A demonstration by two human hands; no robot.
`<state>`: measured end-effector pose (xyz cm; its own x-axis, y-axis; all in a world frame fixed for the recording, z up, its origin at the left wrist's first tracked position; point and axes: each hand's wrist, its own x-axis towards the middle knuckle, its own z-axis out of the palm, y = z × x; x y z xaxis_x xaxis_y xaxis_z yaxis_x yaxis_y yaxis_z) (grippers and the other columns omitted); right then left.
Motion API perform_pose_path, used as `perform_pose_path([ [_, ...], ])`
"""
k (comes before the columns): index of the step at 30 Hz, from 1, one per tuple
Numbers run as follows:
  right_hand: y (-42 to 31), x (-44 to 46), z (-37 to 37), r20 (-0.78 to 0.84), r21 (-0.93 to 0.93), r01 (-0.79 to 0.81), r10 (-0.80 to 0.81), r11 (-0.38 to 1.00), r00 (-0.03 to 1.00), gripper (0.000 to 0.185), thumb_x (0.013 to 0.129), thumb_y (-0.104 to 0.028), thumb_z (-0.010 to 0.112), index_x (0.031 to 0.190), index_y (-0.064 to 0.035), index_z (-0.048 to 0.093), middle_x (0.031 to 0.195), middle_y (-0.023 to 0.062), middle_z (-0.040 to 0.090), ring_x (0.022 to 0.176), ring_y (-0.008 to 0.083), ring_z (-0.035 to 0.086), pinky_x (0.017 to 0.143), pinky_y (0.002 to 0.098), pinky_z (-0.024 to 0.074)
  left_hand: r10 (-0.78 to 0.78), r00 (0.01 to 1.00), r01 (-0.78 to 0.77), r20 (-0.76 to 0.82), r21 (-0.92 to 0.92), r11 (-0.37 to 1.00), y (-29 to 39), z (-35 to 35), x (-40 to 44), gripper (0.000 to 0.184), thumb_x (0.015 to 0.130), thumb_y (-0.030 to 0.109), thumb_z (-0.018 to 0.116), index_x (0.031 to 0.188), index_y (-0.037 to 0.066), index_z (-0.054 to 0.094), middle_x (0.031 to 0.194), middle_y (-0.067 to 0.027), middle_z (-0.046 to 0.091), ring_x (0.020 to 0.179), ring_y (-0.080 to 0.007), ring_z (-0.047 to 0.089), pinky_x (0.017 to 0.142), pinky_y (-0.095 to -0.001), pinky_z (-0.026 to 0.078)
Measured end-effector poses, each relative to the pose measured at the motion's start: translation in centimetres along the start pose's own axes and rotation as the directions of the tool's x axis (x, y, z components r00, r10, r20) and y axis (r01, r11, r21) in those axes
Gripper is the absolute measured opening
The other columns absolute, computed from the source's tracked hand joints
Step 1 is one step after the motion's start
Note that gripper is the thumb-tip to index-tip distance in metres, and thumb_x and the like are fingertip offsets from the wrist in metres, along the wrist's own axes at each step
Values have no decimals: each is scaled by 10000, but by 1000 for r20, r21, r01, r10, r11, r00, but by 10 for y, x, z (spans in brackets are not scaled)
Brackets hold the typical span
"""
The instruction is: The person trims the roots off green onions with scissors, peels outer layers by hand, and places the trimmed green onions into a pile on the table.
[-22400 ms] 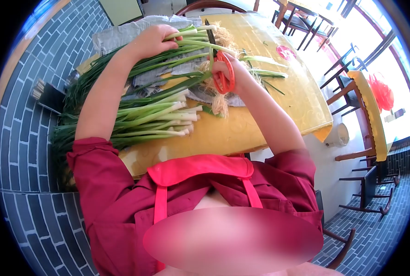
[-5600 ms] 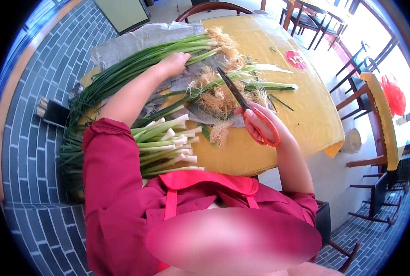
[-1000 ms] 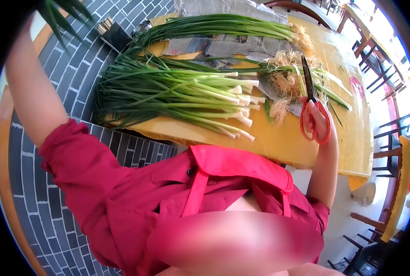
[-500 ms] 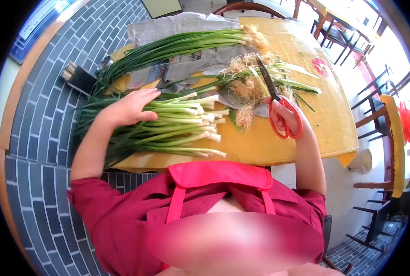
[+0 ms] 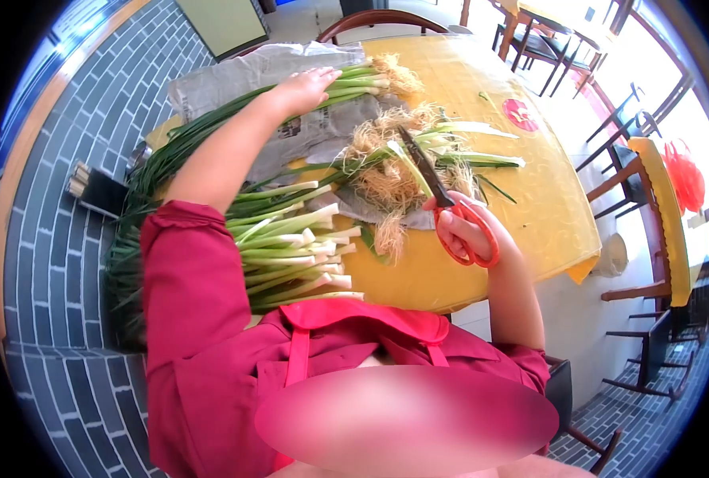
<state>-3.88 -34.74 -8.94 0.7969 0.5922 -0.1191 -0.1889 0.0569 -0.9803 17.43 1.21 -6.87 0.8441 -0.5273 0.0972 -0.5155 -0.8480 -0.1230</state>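
Note:
My left hand (image 5: pixel 305 89) lies over the rooted scallions (image 5: pixel 358 82) at the back of the table, fingers stretched out and nothing visibly gripped. In my right hand (image 5: pixel 464 231) are the red-handled scissors (image 5: pixel 426 167), their dark blades pointing up and left, seemingly together. By the blades lies a heap of cut-off roots (image 5: pixel 388 182) with loose stalks and a pale green strip. Nearer my body, left of the roots, a pile of scallions with trimmed white ends (image 5: pixel 306 247) rests on the table, its leaves partly behind my left sleeve.
Newspaper (image 5: pixel 251 72) is spread on the yellow-covered table (image 5: pixel 537 215). A dark holder with sticks (image 5: pixel 99 191) stands at the left by the brick wall. Chairs (image 5: pixel 649 342), another table (image 5: pixel 673 239) with a red bag (image 5: pixel 681 175), and a bin (image 5: pixel 611 255) are on the right.
My left hand has moved from above the trimmed pile up to the rooted scallions at the back. My right hand still holds the scissors. The camera view has shifted.

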Motion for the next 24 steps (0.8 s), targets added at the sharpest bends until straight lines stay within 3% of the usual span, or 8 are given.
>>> perform_pose_path([
  [2, -1, 0, 0, 4, 7, -28, 28, 1000, 1000, 297, 938, -262, 543, 1120, -29, 514, 571, -31, 427, 442, 45, 386, 386, 200, 307, -65, 998, 64, -23, -36, 997, 5, 13, 16, 525, 874, 142, 558, 1371, 93, 396, 1340, -172, 461, 1210, -344, 460, 1014, -398, 396],
  [6, -3, -2, -1, 13, 0, -61, 61, 998, 998, 307, 937, -269, 546, 1135, -37, 515, 603, -37, 443, 467, 45, 404, 403, 200, 316, -93, 996, 90, 11, 158, 983, 20, 4, 17, 371, 883, 154, 541, 1242, 78, 489, 1121, -165, 555, 1026, -360, 550, 887, -437, 449],
  [9, -5, 1, 1, 19, -46, -43, 44, 998, 999, 308, 941, -248, 530, 1151, -25, 501, 618, -23, 463, 479, 60, 432, 417, 209, 336, -66, 991, 52, -114, -117, 992, 16, -3, 0, 304, 900, 177, 520, 1183, 67, 504, 1067, -186, 546, 991, -380, 550, 852, -450, 447],
  [12, -1, 5, 0, 46, 12, 3, -4, 1000, 999, 315, 948, -203, 499, 1189, -3, 464, 674, 11, 506, 512, 88, 473, 442, 226, 364, -70, 991, 45, -116, -200, 979, 31, -37, -28, 287, 920, 195, 496, 1176, 64, 499, 1061, -205, 533, 990, -398, 536, 832, -447, 441],
  [15, 1, 10, 1, 110, 163, 51, -69, 985, 992, 378, 962, -242, 489, 1258, -17, 423, 826, 42, 552, 660, 101, 521, 546, 230, 407, 7, 978, -56, -209, -231, 971, 47, -63, -57, 278, 934, 212, 484, 1164, 57, 503, 1058, -214, 537, 975, -406, 539, 816, -439, 442],
  [18, -11, 14, 15, 59, -70, 60, -56, 996, 997, 408, 969, -276, 478, 1277, -18, 409, 841, 43, 562, 664, 96, 517, 558, 222, 408, 0, 975, -59, -224, -254, 965, 70, -90, -85, 284, 941, 229, 477, 1162, 55, 513, 1032, -206, 558, 951, -403, 548, 800, -427, 449],
  [21, -18, 20, 29, 21, -61, -3, 4, 998, 1000, 429, 960, -294, 497, 1279, -26, 399, 873, 34, 538, 745, 96, 524, 651, 225, 442, -24, 951, -32, -308, -178, 984, 92, -102, -108, 309, 950, 302, 482, 1126, 57, 550, 943, -189, 595, 867, -383, 585, 752, -440, 485],
  [24, -17, 26, 40, -45, -37, -10, 8, 999, 999, 411, 950, -318, 510, 1238, -41, 413, 894, 32, 526, 788, 98, 526, 675, 230, 465, -102, 964, 55, -244, -191, 980, 109, -109, -122, 277, 937, 236, 486, 1131, 48, 547, 969, -191, 599, 906, -388, 575, 771, -433, 468],
])
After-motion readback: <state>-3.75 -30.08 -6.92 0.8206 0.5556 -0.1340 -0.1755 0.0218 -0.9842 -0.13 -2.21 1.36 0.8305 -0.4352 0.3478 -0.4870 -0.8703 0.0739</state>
